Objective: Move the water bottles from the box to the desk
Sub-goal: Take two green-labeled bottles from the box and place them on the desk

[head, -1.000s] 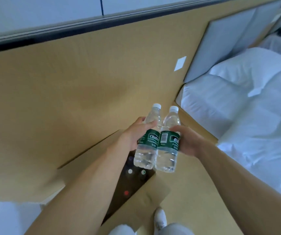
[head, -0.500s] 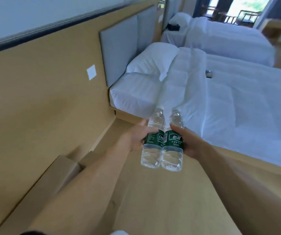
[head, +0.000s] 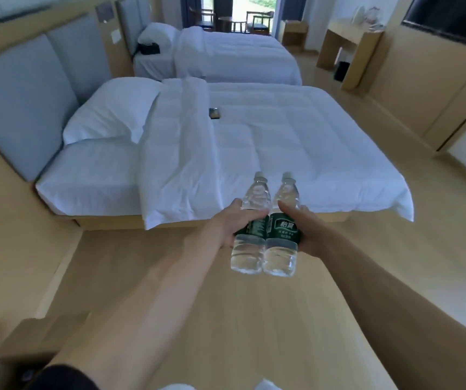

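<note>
Presently you carry two water bottles side by side and touching, held out over the floor in front of the near bed (head: 254, 142). Your left hand (head: 226, 223) is wrapped around the left water bottle (head: 250, 243) at its green label; your right hand (head: 307, 229) is wrapped around the right water bottle (head: 281, 246) likewise. Both bottles appear full and capped, so judge them moderately heavy for their size, with thin clear walls that will give under a hard squeeze. The label band is the soundest place to grip: the bare plastic below it looks smooth and likely slippery. The caps point away from you, slightly tilted. The desk (head: 350, 49) stands well apart, along the far right wall. The box is not plainly identifiable in view.
</note>
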A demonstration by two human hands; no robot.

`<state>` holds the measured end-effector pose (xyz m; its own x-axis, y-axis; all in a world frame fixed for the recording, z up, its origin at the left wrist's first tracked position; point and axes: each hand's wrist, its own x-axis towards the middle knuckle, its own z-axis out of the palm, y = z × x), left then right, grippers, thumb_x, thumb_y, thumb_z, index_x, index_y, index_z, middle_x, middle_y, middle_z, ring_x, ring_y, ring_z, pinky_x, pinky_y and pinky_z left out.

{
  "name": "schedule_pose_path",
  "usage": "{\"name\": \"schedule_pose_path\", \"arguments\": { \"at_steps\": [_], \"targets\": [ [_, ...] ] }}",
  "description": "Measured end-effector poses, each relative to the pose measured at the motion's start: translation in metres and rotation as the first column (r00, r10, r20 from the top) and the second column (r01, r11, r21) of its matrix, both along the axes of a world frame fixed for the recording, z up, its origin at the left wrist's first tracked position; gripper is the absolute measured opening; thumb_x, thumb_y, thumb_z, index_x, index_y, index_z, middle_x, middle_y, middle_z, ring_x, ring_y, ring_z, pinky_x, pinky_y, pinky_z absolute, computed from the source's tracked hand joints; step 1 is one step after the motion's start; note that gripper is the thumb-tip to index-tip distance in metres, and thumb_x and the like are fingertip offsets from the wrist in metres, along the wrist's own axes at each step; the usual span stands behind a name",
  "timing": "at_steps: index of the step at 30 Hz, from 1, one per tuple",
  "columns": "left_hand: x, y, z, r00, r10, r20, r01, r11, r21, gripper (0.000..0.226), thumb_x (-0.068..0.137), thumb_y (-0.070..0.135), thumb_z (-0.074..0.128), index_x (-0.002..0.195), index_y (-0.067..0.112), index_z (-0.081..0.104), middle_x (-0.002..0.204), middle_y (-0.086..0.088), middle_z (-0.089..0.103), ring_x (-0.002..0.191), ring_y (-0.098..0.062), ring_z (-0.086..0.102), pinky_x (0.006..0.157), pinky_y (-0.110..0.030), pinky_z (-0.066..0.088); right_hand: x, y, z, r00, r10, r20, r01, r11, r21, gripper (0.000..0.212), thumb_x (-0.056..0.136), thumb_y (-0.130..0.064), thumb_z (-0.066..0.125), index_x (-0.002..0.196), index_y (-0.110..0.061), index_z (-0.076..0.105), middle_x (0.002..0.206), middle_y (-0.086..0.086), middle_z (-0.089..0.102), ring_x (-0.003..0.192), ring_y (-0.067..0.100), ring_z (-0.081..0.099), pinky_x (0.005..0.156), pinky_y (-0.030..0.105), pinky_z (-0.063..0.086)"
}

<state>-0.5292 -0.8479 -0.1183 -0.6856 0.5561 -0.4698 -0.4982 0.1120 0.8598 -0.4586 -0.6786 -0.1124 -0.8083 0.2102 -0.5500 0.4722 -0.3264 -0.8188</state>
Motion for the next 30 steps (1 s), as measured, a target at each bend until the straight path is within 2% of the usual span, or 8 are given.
{"name": "schedule_pose_path", "arguments": {
  "at_steps": [2,5,8,13,16,21,26,30],
  "targets": [
    [0.005,0.036,0.006,0.998,-0.067,-0.006,0.067,0.998,-0.001,0.069,0.09,0.021,0.076,0.141,0.012,0.03,0.121,-0.026,0.06,0.087,-0.034,0.073,0.067,-0.051,0.062,0.015,0.03,0.002,0.999,-0.04,0.011,0.04,0.999,0.012,0.06,0.089,-0.034,0.075,0.135,-0.015,0.041,0.125,0.024,0.063,0.099,0.042,0.071,0.082,0.065,0.055],
    [0.011,0.082,0.013,0.97,-0.241,0.043,0.237,0.968,0.08,0.057,0.1,0.03,0.06,0.143,-0.002,0.04,0.123,-0.032,0.06,0.098,-0.038,0.068,0.086,-0.054,0.056,0.036,0.07,0.004,0.992,-0.123,-0.005,0.123,0.992,-0.026,0.058,0.092,-0.033,0.071,0.137,-0.013,0.042,0.125,0.025,0.064,0.101,0.043,0.07,0.082,0.059,0.056],
    [0.008,0.12,0.013,0.926,-0.362,0.107,0.352,0.93,0.106,0.05,0.103,0.031,0.05,0.139,-0.004,0.05,0.117,-0.026,0.064,0.1,-0.035,0.066,0.09,-0.047,0.054,0.056,0.106,0.005,0.982,-0.191,0.003,0.19,0.979,-0.077,0.063,0.093,-0.032,0.067,0.143,-0.005,0.038,0.134,0.027,0.058,0.109,0.044,0.066,0.08,0.053,0.056],
    [0.0,0.184,0.008,0.871,-0.491,-0.009,0.49,0.871,-0.034,0.035,0.097,0.038,0.064,0.11,0.006,0.065,0.091,-0.011,0.076,0.092,-0.029,0.071,0.099,-0.06,0.05,0.085,0.159,0.006,0.97,-0.242,-0.007,0.237,0.957,-0.164,0.031,0.095,-0.02,0.047,0.119,0.0,0.052,0.111,0.023,0.057,0.088,0.033,0.065,0.08,0.045,0.057],
    [-0.004,0.225,0.005,0.831,-0.554,-0.046,0.549,0.831,-0.09,0.03,0.09,0.041,0.073,0.101,0.015,0.063,0.096,-0.009,0.075,0.095,-0.029,0.07,0.095,-0.064,0.051,0.092,0.188,0.002,0.951,-0.307,-0.019,0.301,0.941,-0.153,0.042,0.098,-0.02,0.046,0.131,0.006,0.053,0.117,0.025,0.06,0.096,0.034,0.064,0.08,0.042,0.056],
    [-0.023,0.294,-0.004,0.813,-0.582,-0.015,0.582,0.813,-0.005,0.052,0.084,0.026,0.082,0.119,0.011,0.047,0.103,-0.015,0.072,0.086,-0.031,0.075,0.072,-0.059,0.06,0.081,0.237,-0.007,0.89,-0.452,-0.062,0.442,0.887,-0.136,0.049,0.098,-0.017,0.054,0.14,0.008,0.048,0.136,0.032,0.054,0.11,0.039,0.06,0.098,0.053,0.049],
    [-0.054,0.356,-0.005,0.746,-0.665,-0.045,0.666,0.744,0.056,0.033,0.087,0.027,0.079,0.103,0.019,0.051,0.08,-0.005,0.077,0.079,-0.029,0.076,0.083,-0.074,0.05,0.056,0.283,-0.003,0.839,-0.541,-0.064,0.537,0.841,-0.066,0.045,0.097,-0.019,0.06,0.137,0.002,0.053,0.135,0.028,0.057,0.11,0.038,0.063,0.101,0.055,0.048],
    [-0.078,0.404,0.012,0.62,-0.784,0.012,0.783,0.62,0.052,0.044,0.085,0.029,0.067,0.119,0.006,0.052,0.102,-0.018,0.064,0.096,-0.036,0.064,0.095,-0.058,0.045,0.043,0.315,0.004,0.765,-0.639,-0.087,0.641,0.768,-0.002,0.026,0.096,-0.019,0.064,0.119,-0.008,0.066,0.115,0.017,0.067,0.099,0.03,0.068,0.085,0.048,0.059]
  ]
}}
